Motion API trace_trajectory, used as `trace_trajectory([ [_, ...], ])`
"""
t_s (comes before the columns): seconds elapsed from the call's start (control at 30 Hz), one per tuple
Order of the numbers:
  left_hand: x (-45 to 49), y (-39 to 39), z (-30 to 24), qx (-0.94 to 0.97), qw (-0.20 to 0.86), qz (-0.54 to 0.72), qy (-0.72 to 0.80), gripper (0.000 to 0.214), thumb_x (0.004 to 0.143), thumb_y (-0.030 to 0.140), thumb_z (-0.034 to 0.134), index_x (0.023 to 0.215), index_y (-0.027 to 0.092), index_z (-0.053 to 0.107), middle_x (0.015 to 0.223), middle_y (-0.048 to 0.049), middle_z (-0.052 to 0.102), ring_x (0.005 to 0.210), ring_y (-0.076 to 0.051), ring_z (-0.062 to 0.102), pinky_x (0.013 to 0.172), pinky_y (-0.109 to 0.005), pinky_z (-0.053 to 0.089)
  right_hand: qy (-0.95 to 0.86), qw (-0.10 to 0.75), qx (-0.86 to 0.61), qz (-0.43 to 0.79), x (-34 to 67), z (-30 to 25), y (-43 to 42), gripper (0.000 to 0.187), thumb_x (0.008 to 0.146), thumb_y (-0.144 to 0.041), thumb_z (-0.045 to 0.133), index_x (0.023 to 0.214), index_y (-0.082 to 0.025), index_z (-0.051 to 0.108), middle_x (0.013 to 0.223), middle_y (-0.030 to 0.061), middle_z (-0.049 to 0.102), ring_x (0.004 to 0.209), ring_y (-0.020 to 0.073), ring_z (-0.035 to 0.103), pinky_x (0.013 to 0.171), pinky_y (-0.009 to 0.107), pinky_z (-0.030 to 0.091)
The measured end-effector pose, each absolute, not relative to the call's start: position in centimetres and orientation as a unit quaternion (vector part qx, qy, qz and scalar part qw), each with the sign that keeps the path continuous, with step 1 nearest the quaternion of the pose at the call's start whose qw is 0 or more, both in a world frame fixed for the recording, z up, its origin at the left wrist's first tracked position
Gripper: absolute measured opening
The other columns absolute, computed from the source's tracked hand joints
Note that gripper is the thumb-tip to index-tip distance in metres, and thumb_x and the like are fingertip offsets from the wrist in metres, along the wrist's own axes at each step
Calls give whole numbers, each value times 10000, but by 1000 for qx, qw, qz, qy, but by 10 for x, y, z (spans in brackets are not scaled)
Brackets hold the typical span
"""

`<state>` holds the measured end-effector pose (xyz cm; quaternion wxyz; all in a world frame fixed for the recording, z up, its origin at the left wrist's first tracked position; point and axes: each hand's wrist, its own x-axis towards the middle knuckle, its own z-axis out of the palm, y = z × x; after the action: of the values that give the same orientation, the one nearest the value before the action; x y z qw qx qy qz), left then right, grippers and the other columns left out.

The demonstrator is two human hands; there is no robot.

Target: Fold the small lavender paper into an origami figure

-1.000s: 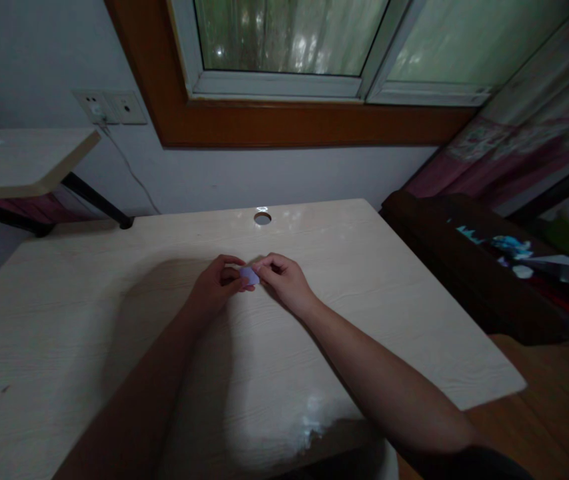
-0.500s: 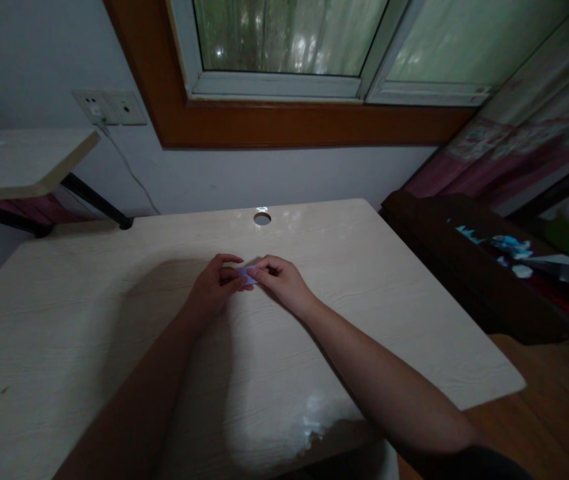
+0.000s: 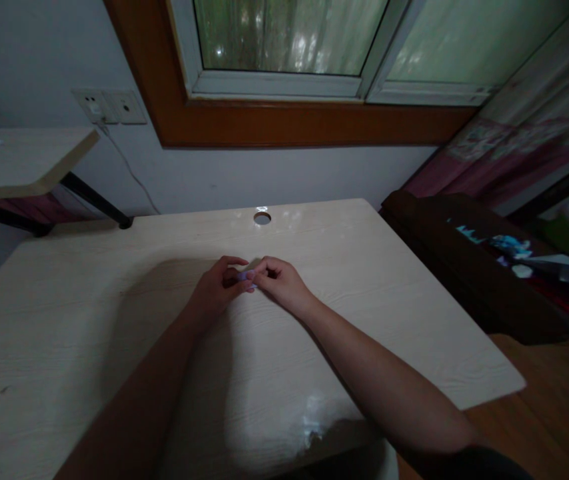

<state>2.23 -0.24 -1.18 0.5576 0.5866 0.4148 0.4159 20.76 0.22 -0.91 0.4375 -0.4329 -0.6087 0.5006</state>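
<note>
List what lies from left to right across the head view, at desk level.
Side shelf → left hand → small purple piece, pinched by both hands → right hand → dark wooden furniture

No word, label, brand, number or sign can be read anywhere in this dim room. The wall sockets [image 3: 109, 107] above the bench [image 3: 114, 333] show no legible marking. The small pale piece [image 3: 247, 269], mostly covered by fingers, looks plain. The patterned curtain [image 3: 514, 140] carries shapes only. The bright items [image 3: 512, 248] on the dark furniture at right may bear print, but it is too blurred to make out.
</note>
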Motion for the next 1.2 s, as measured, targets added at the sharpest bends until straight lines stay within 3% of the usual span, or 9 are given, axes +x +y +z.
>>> trace_trajectory([
  [0.37,22,0,-13,589,564,414,404,461,739,317,789,1126,203,567,752,-3,726,776,-207,740,780,-335,560,-635,441,-428,468,209,-6,1,266,843,-419,665,728,-179,667,705,16,641,643,133,530,634,273,412],
  [0.8,20,-2,-8,569,599,404,392,478,762,371,768,1153,186,564,833,-47,762,822,-235,749,790,-355,580,-669,442,-433,412,209,-4,1,284,873,-435,637,733,-194,694,718,16,619,672,139,526,648,271,402],
  [1.2,21,-4,-1,582,588,413,382,405,834,353,688,1173,169,564,771,-28,743,781,-198,729,715,-296,546,-652,443,-412,458,210,-5,1,275,885,-441,625,777,-196,685,767,32,664,695,153,584,682,291,451],
])
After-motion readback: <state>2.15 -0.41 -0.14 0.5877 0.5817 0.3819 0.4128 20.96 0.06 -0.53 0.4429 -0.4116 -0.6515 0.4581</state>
